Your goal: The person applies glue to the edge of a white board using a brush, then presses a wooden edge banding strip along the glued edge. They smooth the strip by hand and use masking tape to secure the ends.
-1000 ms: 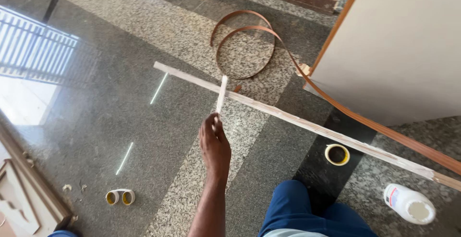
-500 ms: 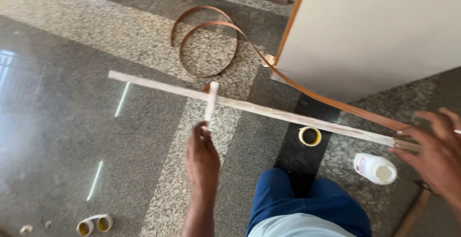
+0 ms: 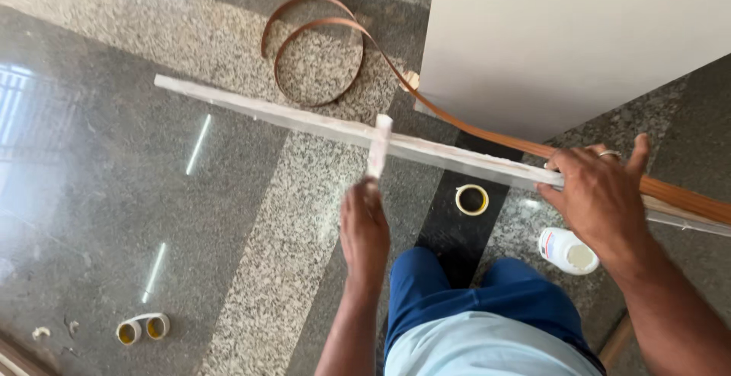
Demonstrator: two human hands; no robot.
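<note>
1. The long white strip (image 3: 320,121) is held off the polished granite floor (image 3: 99,193), running from the upper left toward the right edge of the view — raised so both hands can work along it.
2. The right hand (image 3: 601,193) is closed over the strip's right part, fingers wrapped across the top, which steadies it against sagging.
3. The left hand (image 3: 365,227) pinches the lower end of a short white tape piece (image 3: 378,146), whose upper end lies across the strip — held taut, it seems, so it goes on flat.
4. A brown edge band (image 3: 320,48) coils on the floor beyond the strip and runs along the foot of the white panel (image 3: 563,33), passing under the right hand.
5. Near the person's knees sit a tape roll (image 3: 472,199) and a white bottle (image 3: 567,250); two more small rolls (image 3: 141,329) lie toward the floor's lower-left corner — all within reach.
</note>
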